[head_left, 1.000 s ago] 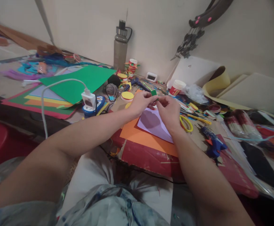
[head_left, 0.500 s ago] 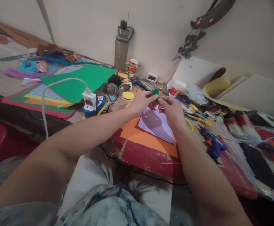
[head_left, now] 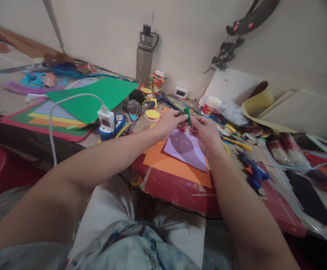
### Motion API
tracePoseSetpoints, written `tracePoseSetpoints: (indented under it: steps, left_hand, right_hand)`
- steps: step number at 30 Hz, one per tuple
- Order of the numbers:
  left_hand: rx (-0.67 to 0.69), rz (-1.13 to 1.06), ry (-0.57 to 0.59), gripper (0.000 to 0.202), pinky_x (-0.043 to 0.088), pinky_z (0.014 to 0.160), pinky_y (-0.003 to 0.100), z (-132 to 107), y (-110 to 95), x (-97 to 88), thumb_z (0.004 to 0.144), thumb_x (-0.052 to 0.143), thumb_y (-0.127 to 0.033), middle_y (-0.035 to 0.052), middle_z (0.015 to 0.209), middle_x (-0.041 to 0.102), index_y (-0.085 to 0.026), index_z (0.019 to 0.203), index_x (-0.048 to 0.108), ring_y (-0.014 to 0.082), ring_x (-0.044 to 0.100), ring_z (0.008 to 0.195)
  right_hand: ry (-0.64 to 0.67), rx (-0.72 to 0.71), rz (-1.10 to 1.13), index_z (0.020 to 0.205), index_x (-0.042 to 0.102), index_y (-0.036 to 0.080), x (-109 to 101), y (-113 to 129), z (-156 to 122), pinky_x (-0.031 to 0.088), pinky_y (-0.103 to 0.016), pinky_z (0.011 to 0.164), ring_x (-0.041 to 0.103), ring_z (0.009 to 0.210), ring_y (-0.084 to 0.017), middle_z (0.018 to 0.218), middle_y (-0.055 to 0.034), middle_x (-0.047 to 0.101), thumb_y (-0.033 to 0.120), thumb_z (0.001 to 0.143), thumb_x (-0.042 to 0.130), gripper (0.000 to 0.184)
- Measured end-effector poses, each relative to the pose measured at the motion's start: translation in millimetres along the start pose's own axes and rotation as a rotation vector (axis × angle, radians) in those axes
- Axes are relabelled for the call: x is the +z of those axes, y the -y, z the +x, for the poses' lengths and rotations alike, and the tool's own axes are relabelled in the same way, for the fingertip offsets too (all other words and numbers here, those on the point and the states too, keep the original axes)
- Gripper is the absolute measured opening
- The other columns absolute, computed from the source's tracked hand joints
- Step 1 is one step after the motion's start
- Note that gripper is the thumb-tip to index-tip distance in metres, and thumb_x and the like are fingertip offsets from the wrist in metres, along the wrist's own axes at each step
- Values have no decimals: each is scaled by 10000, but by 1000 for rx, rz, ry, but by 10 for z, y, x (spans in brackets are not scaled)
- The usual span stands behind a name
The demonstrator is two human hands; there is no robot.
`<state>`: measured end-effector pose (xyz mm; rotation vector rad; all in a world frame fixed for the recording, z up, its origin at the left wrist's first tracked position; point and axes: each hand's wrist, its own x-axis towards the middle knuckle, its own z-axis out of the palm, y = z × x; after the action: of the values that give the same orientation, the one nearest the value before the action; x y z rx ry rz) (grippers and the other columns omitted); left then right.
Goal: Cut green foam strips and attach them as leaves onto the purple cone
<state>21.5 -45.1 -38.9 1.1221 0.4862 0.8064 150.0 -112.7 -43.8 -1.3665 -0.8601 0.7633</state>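
Observation:
Between my two hands is a small folded green piece (head_left: pixel 188 116), which looks like paper or felt. My left hand (head_left: pixel 170 122) pinches it from the left with thumb and fingers. From the right, the fingertips of my right hand (head_left: pixel 207 133) are closed at its edge. Both hands are raised over a purple sheet (head_left: pixel 184 150), which lies on an orange sheet (head_left: pixel 163 159). Under these is a red board (head_left: pixel 174 187). Part of a red and white round thing (head_left: pixel 183 128) shows just below the fingers, mostly hidden.
Left of my hands stand a power adapter (head_left: pixel 106 120) with its white cable and a yellow-topped round lid (head_left: pixel 152 114). Behind are a tall bottle (head_left: pixel 144 60) and a paper cup (head_left: pixel 212 105). A blue glue gun (head_left: pixel 255 174) lies to the right. Coloured sheets (head_left: pixel 96 97) spread leftward.
The green piece has turned in my fingers and now looks narrower and more upright. My hands have stayed in nearly the same place.

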Motion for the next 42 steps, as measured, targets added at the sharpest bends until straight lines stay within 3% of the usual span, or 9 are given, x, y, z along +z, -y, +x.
tracePoseSetpoints:
  steps: [4, 11, 22, 29, 32, 38, 42]
  left_hand:
    - [-4, 10, 35, 212, 503, 698, 249, 7, 19, -13, 1011, 575, -72, -2, 693, 641, -96, 817, 658, 66, 608, 613]
    - [36, 45, 76, 220, 492, 701, 262, 63, 86, -51, 1004, 597, -77, -6, 677, 634, -97, 788, 635, 64, 584, 590]
    - [0, 38, 54, 209, 500, 692, 243, 38, 56, -53, 1012, 584, -70, -22, 644, 613, -100, 812, 640, 57, 588, 572]
    - [-24, 17, 46, 223, 513, 697, 243, 23, 28, -32, 1012, 595, -90, -13, 640, 623, -108, 792, 625, 64, 603, 591]
    - [-52, 30, 28, 230, 498, 674, 235, 5, 13, -18, 998, 567, -55, 2, 634, 638, -112, 780, 613, 67, 605, 580]
    - [-66, 213, -13, 244, 405, 586, 217, -25, -12, -14, 920, 532, -28, -3, 598, 612, -142, 711, 590, 56, 544, 529]
    - [-20, 572, 56, 188, 391, 588, 254, -58, -10, -41, 874, 557, -81, -5, 612, 607, -156, 711, 615, 94, 540, 544]
  right_hand:
    - [4, -12, -61, 842, 662, 197, -19, -14, 14, 450, -202, 523, 557, 571, -76, 698, 39, 643, 483, 667, 856, 388]
    - [-31, -243, -325, 858, 690, 184, -10, -51, 14, 496, -267, 589, 614, 631, -130, 752, -13, 695, 403, 742, 724, 250]
    - [-22, -135, -200, 830, 682, 183, -33, -55, 40, 450, -214, 505, 569, 537, -92, 666, 29, 632, 352, 813, 713, 173]
    - [-17, -94, -113, 792, 662, 175, -46, -37, 45, 444, -182, 482, 552, 504, -73, 614, 43, 600, 464, 811, 814, 327]
    - [-35, -116, -178, 784, 677, 172, -60, -20, 47, 451, -182, 473, 554, 498, -76, 606, 41, 606, 417, 829, 803, 279]
    - [-77, -140, -303, 774, 690, 160, -77, 27, 33, 458, -173, 467, 554, 489, -76, 579, 40, 599, 274, 874, 717, 154]
    - [-152, -104, -243, 765, 659, 155, -60, 82, 12, 436, -155, 450, 535, 464, -59, 570, 55, 579, 209, 883, 715, 141]
